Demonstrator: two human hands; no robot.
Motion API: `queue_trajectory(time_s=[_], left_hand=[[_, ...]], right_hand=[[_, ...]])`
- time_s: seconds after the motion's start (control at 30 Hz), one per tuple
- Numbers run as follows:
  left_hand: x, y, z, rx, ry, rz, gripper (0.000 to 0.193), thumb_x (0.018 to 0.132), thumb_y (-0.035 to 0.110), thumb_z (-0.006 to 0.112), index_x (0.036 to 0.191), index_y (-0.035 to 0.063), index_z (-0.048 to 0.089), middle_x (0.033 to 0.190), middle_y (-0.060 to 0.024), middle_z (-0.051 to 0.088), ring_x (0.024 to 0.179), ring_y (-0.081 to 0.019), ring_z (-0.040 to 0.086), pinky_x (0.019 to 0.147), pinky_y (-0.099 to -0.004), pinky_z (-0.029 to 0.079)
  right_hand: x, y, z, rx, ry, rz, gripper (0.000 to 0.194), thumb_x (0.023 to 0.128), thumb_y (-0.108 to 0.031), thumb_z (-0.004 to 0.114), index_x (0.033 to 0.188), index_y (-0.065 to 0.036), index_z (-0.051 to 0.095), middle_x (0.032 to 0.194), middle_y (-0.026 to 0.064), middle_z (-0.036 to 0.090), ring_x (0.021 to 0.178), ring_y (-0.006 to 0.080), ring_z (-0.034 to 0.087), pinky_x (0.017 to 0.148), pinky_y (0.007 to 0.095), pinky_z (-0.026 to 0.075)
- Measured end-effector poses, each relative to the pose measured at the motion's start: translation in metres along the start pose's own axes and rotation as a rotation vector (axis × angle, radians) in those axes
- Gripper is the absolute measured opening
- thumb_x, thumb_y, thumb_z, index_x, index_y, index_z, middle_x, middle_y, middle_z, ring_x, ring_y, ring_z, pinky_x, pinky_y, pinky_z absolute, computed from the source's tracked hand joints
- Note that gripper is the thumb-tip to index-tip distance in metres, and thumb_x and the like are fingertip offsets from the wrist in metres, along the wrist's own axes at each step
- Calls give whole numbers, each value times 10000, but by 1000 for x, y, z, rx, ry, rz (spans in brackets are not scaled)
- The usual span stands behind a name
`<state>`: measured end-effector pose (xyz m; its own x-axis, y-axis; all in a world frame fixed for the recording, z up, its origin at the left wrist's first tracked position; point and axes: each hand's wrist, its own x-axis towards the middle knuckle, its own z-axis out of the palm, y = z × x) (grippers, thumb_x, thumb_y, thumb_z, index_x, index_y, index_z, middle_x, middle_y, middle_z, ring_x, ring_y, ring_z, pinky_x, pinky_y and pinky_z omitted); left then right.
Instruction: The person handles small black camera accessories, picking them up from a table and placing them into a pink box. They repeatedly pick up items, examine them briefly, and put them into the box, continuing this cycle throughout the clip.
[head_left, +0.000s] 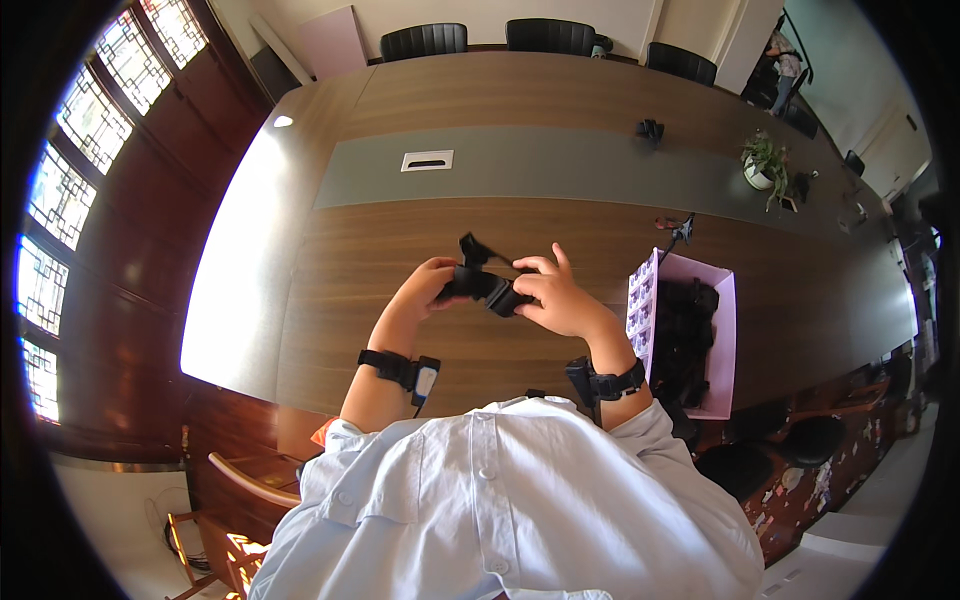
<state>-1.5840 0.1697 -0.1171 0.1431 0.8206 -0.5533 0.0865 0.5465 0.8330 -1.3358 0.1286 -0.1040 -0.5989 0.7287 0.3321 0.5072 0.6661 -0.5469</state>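
A black strap-like device (474, 282) with bulky plastic-looking parts is held between my two hands, over the wooden table (360, 330). My left hand (426, 286) grips its left end, the thumb on top. At its right end, my right hand (553, 298) pinches a dark block with thumb and fingers, one finger sticking up. A flared black piece (472, 250) rises from the top of the device, and a thin dark part runs from it towards my right fingers. What exactly the device is, I cannot tell. Each forearm wears a black band with a small module.
Right of my right arm stands a pink box (721, 352) full of black items (682, 337). Beyond it lie a small dark clamp-like object (681, 229) and a potted plant (759, 171). Another small black object (651, 132) sits on the table's grey strip. A person (786, 64) is far right.
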Motion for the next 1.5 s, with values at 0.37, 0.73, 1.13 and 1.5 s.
queue_trajectory(time_s=[0.37,0.73,1.13,1.5], left_hand=[[4,-18,16,43,-296,-179,296,918,348,515,798,97,616,653,-15,612,474,-89,538,414,-176,374],[17,-12,20,-317,-534,-134,510,967,569,377,937,101,580,739,-21,591,650,-110,554,613,-210,469],[18,-18,28,-171,-369,212,301,1027,309,397,1176,67,498,1104,-41,578,975,-153,573,896,-343,438],[8,-8,59,-189,-205,232,365,995,343,466,1193,36,472,1072,-69,586,980,-174,593,837,-349,500]], right_hand=[[11,-13,-11,975,-119,210,322,926,-66,578,1240,-8,541,1086,23,618,990,93,547,885,250,435],[13,14,21,617,224,261,383,910,-186,632,1225,-2,516,1218,95,497,1010,204,570,884,306,460],[22,13,28,1297,519,396,159,932,-111,602,1071,-43,565,922,-6,625,829,59,580,759,217,471],[20,14,21,1255,631,391,136,924,-126,612,1038,-53,608,931,-9,632,832,57,571,785,223,455]])
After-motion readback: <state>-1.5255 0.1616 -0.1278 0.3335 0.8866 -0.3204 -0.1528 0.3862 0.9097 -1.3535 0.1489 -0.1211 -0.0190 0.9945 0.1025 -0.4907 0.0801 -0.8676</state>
